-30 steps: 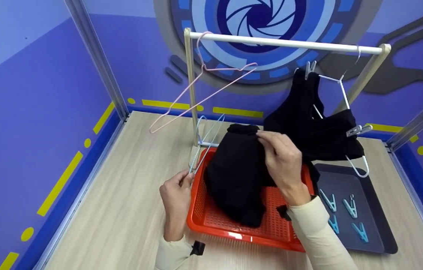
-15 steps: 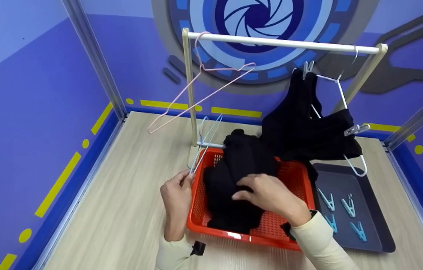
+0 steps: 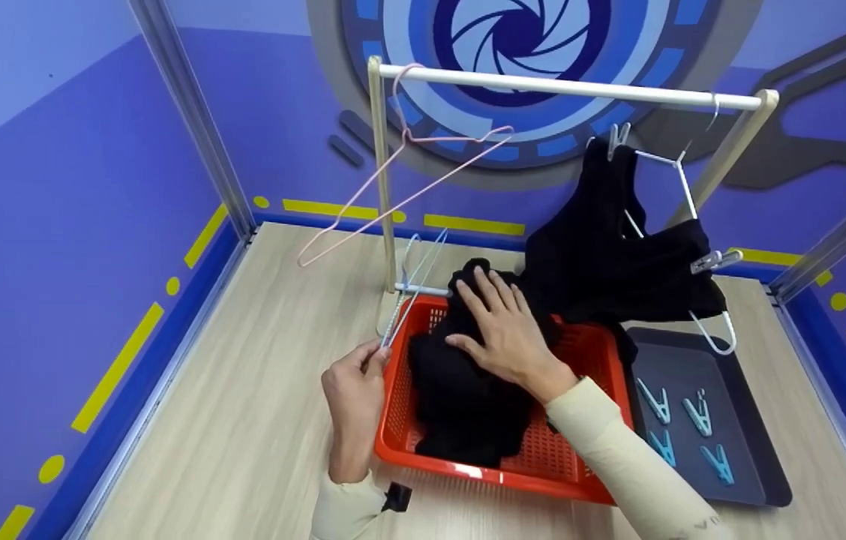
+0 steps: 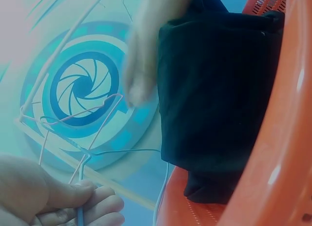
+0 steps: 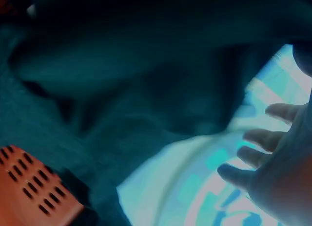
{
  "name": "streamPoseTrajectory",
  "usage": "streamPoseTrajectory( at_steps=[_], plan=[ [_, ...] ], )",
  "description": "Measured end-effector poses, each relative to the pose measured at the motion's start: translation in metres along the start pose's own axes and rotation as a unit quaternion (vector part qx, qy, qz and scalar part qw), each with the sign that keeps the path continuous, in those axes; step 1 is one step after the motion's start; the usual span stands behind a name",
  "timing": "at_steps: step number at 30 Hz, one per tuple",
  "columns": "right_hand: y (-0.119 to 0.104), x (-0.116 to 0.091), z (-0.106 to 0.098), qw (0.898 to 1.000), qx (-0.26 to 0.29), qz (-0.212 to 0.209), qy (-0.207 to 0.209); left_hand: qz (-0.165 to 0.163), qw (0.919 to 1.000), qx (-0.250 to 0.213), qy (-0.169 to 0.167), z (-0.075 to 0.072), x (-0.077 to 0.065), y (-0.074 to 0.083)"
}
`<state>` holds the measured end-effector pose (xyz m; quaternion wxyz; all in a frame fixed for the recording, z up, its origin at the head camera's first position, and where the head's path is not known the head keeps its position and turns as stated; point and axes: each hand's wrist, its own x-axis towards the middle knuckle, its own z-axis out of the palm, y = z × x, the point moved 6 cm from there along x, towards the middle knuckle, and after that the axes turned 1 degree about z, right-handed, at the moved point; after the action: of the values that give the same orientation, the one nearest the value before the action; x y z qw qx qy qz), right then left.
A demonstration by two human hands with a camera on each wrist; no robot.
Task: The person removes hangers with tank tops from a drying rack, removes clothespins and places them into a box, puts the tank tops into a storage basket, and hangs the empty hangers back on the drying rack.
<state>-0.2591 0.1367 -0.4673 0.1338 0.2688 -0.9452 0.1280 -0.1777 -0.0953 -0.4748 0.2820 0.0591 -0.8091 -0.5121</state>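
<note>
- Head view: a blue and purple wall stands behind a pale wooden table, with a rack near the back.
- A pink hanger hangs from the rack's left end; toward the right, a black garment hangs on a white hanger, with grey pegs on it.
- Black cloth lies bunched in a red basket; four blue pegs lie in a grey tray on the right.
- The hands are apart: the left hand pinches a blue hanger beside the basket, while the right hand spreads its fingers over the cloth — I cannot tell how firmly it touches.
- Left wrist view: thumb and fingers grip the blue wire; the cloth rises beside the basket's rim, the right hand blurred next to it.
- Right wrist view: cloth fills much of the frame — the right fingers lie extended and parted.
</note>
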Motion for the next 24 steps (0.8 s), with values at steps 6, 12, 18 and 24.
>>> streamPoseTrajectory(
  at_steps=[6,12,18,24],
  plan=[
    [0.014,0.008,0.034,0.998,-0.014,0.04,-0.043,0.017,0.9998,0.006,0.003,0.0,0.0,0.0],
    [0.015,0.011,0.044,0.998,-0.046,0.028,-0.012,0.021,0.9997,0.004,0.008,-0.002,0.001,0.001],
    [0.014,0.01,0.041,0.998,-0.059,0.009,0.024,0.023,0.9997,0.002,0.006,-0.002,0.001,0.001],
    [0.016,0.009,0.025,0.991,-0.038,-0.026,0.125,0.018,0.9998,0.01,0.006,-0.003,0.0,-0.001]
  ],
)
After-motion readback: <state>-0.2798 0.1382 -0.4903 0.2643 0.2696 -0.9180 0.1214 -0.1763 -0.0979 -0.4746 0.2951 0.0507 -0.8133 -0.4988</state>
